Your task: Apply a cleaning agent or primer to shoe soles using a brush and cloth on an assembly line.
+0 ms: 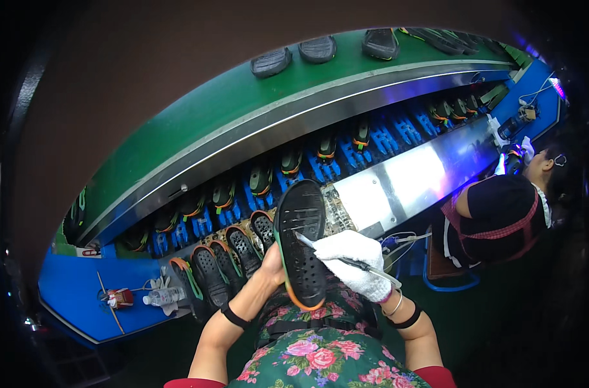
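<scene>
My bare left hand (274, 266) is wrapped round the edge of a black clog (299, 220), held upright in front of my apron. The clog has slots in its upper half, small round holes lower down, and a green and orange rim. A white glove covers my right hand (356, 262), whose fingers are closed on a slim brush-like tool (356, 264). Its pale tip touches or nearly touches the middle of the clog; I cannot tell which. Several similar black clogs (210, 271) with orange edges stand in a row beside my left hand.
Beyond the clogs runs a line of blue holders (255, 202), several carrying shoes. Behind it, a green belt (197, 123) bears black soles. A metal cover (411, 178) lies to the right, near a seated co-worker (495, 220). A plastic bottle (165, 296) rests on the blue table (68, 291) at left.
</scene>
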Demonstrator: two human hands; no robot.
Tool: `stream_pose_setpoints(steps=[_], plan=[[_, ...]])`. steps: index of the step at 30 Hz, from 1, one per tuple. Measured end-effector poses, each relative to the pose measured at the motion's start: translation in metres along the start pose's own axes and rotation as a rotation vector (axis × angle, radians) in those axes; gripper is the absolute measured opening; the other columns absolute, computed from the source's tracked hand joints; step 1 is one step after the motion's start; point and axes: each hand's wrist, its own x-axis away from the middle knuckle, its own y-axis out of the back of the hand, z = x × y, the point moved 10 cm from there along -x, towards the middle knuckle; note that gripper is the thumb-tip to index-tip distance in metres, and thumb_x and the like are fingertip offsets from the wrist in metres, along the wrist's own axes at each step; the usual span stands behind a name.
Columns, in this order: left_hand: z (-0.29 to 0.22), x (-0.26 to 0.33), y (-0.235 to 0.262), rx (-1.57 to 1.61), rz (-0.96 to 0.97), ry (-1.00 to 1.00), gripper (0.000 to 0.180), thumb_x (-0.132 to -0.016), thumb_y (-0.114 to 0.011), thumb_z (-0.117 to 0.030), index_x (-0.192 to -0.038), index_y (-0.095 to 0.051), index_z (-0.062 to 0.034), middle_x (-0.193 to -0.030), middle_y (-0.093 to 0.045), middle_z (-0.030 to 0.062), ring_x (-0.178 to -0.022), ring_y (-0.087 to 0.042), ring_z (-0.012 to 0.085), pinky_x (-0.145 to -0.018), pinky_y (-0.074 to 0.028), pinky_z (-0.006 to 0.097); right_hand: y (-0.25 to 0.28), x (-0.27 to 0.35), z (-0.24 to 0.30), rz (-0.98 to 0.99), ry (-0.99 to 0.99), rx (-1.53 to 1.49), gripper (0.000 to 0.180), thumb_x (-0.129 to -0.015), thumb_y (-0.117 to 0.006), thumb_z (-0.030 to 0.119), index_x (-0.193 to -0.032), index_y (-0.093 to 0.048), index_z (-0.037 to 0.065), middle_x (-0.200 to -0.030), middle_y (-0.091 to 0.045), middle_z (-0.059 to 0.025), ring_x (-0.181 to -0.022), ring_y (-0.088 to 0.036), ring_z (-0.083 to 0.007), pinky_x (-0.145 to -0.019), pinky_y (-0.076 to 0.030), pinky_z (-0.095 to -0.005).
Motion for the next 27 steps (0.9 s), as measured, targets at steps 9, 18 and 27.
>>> stream_pose_setpoints(steps=[9, 18, 27], plan=[[0.0, 0.034, -0.019, -0.47, -0.391, 0.099, 0.046, -0.111, -0.043, -0.027, -0.145, -0.049, 0.0023, -0.145, -0.055, 0.0231, -0.132, -0.056, 0.039, -0.108, -0.053, 0.052, -0.008, 0.004, 0.023, 0.15, 0.226, 0.123, 0.026, -0.079, -0.076, -0.003, -0.104, -0.077, 0.006, -0.102, -0.076, -0.0121, -0.092, -0.074, -0.0289, -0.084, -0.059, -0.0387], [0.001, 0.041, -0.066, 0.256, -0.106, -0.179, 0.074, -0.099, -0.051, -0.06, -0.142, -0.056, -0.0009, -0.14, -0.063, 0.0187, -0.124, -0.063, 0.038, -0.112, -0.046, 0.054, -0.012, 0.02, 0.031, -0.021, 0.23, 0.221, 0.022, -0.077, -0.08, -0.001, -0.098, -0.079, 0.006, -0.101, -0.078, -0.011, -0.091, -0.075, -0.0276, -0.079, -0.059, -0.0362], [0.042, 0.031, -0.051, 0.762, -0.06, -0.078, 0.097, -0.089, -0.051, -0.079, -0.157, -0.038, -0.0122, -0.156, -0.046, 0.0196, -0.14, -0.046, 0.0459, -0.111, -0.033, 0.077, -0.01, 0.006, 0.044, -0.019, 0.334, 0.305, 0.027, -0.078, -0.078, 0.0, -0.104, -0.078, 0.007, -0.104, -0.077, -0.0108, -0.092, -0.074, -0.0274, -0.08, -0.058, -0.0371]])
